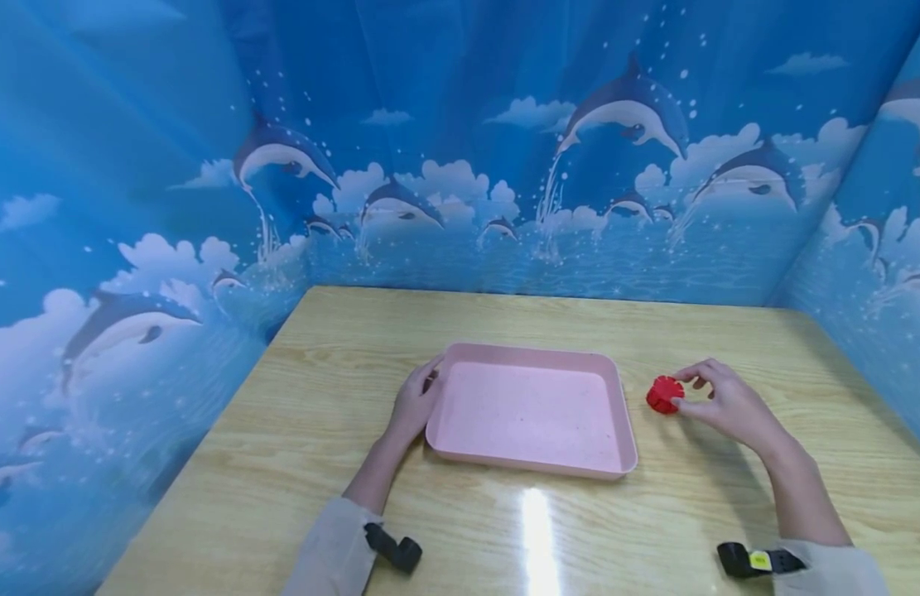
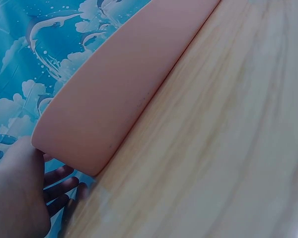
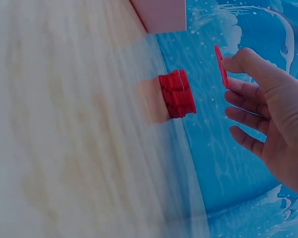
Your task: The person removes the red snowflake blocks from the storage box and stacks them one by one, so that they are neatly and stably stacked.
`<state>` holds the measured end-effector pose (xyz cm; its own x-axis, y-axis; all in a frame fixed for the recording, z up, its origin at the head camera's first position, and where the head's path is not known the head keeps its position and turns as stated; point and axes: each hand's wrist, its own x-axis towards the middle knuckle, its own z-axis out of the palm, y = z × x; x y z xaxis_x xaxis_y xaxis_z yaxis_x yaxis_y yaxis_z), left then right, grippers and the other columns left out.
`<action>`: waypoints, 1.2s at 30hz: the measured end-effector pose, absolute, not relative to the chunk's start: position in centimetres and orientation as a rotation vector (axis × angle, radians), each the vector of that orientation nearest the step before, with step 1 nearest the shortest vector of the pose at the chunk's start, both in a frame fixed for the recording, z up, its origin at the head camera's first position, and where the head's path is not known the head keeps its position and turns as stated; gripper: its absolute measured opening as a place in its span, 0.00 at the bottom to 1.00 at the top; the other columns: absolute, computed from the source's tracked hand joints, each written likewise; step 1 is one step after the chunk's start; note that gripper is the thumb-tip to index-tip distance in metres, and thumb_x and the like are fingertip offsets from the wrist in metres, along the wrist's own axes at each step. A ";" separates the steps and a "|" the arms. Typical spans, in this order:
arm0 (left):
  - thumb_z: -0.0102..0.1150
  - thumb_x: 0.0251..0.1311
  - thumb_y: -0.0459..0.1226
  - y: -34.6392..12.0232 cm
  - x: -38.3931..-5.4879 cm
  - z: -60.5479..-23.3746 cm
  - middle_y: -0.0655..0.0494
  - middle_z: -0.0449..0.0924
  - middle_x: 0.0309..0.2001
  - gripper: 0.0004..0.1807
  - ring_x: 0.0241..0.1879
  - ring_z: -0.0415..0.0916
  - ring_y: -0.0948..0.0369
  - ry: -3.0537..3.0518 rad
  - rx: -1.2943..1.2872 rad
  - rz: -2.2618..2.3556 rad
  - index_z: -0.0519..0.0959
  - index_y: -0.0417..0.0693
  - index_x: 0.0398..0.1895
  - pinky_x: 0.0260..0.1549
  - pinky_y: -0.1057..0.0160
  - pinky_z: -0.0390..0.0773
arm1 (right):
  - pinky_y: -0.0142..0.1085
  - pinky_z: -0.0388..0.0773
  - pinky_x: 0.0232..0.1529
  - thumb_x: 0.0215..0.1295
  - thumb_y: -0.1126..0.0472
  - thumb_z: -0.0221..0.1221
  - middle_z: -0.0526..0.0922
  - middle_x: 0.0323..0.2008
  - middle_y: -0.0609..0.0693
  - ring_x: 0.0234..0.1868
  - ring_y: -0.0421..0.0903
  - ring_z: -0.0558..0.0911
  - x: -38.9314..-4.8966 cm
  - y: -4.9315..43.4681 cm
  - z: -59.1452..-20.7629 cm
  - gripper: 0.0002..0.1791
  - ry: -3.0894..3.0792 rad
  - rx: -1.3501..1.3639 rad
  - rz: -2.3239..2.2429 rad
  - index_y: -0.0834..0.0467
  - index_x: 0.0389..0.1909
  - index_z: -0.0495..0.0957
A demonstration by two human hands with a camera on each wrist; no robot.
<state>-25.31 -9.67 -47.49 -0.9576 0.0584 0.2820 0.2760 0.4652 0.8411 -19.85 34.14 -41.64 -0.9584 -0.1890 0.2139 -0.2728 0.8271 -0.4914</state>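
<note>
A pink rectangular tray stands on the table. At its left side my left hand holds the edge; in the left wrist view the tray's wall hides the thumb of that hand, while several fingers show bent beside the corner. My right hand is to the right of the tray. Between thumb and forefinger it pinches a thin red disc, seen edge-on in the right wrist view. A short stack of red notched discs sits on the table, apart from the held disc.
The wood-grain table reflects a bright light streak near the front. A blue dolphin-print curtain closes off the back and sides. Black wrist cameras are strapped on both sleeves.
</note>
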 end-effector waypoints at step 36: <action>0.49 0.64 0.35 -9.7 -25.4 -47.5 0.46 0.74 0.43 0.21 0.44 0.73 0.51 -2.525 -0.259 -1.509 0.69 0.46 0.61 0.47 0.52 0.72 | 0.44 0.72 0.32 0.52 0.62 0.64 0.73 0.40 0.61 0.41 0.58 0.72 -20.9 35.4 -44.2 0.20 -2.864 0.311 0.801 0.68 0.45 0.74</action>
